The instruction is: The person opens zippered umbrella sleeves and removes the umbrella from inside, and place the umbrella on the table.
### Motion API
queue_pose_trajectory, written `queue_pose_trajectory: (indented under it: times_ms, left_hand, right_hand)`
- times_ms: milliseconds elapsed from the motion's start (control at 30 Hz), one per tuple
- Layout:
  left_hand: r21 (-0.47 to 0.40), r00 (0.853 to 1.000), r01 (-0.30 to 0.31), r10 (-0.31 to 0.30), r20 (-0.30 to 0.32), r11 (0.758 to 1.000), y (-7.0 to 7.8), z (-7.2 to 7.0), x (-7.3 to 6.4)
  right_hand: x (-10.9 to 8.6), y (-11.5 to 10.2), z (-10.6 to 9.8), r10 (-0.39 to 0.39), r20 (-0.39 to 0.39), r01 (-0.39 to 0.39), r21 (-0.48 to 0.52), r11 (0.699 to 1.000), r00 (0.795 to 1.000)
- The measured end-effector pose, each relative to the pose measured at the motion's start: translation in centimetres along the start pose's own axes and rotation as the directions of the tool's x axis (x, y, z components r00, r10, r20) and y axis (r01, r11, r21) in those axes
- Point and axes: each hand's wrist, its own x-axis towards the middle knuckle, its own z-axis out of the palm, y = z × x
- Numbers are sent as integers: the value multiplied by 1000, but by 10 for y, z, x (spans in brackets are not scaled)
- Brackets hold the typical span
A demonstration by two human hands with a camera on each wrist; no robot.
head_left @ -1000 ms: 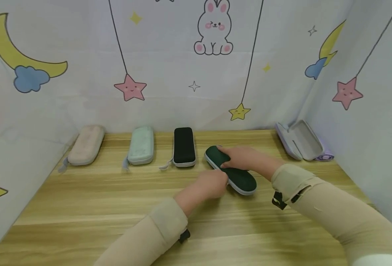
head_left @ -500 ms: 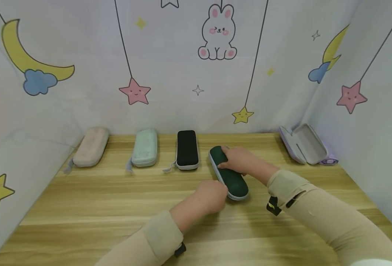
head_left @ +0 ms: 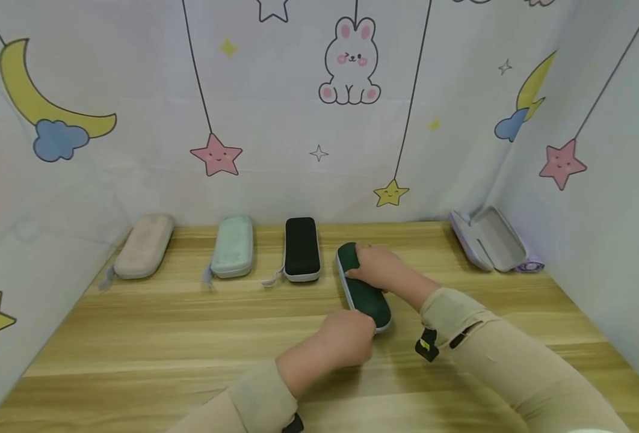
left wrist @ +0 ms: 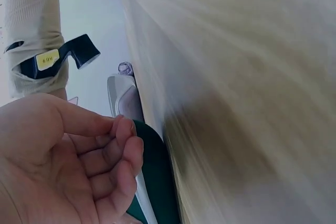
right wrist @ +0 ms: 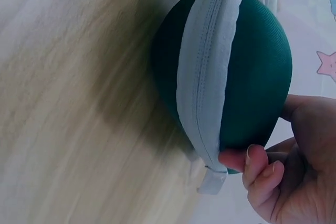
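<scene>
A dark green zippered hard case (head_left: pixel 367 294), shaped like a glasses case with a pale grey zipper band (right wrist: pixel 203 66), lies at a slant on the table. My right hand (head_left: pixel 380 267) grips it from above near its far part, thumb on the left side and fingers over the right. At the near end, my left hand (head_left: pixel 346 338) pinches with thumb and curled fingers at the zipper band, where the zipper pull is hidden by the fingers. In the right wrist view the zipper runs closed round the case's end, with a small grey fabric tab (right wrist: pixel 212 181) at one side.
Along the back lie a beige case (head_left: pixel 145 246), a mint green case (head_left: pixel 233 246) and a black case (head_left: pixel 301 246). At the back right an opened lilac case (head_left: pixel 490 239) shows its grey lining, with a rolled purple item (head_left: pixel 530 264) beside it. Patterned cloth walls (head_left: pixel 276 120) surround the table.
My left hand has slid along the zipper band toward the near end of the green case. The case has swung round, its near end moving left, with my right hand still gripping it.
</scene>
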Motion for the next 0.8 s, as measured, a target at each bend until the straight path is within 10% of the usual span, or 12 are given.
queue_pose_trajectory:
  times_ms: [433,600,800]
  left_hand:
    - [-223,998,53,-48,27,973,-12,-3,1]
    - [-435,987,117,-153,-47,893,-29,-11,6]
    - [-578,922,262,-377,-86,773,-53,-3,27]
  right_hand:
    - [-46,12,-2,-138,-226,96,-186,978,964]
    - [-87,21,1,-237,-294,185,-194,963,926]
    - [-118,21,24,-347,-318,234,-342,910,882]
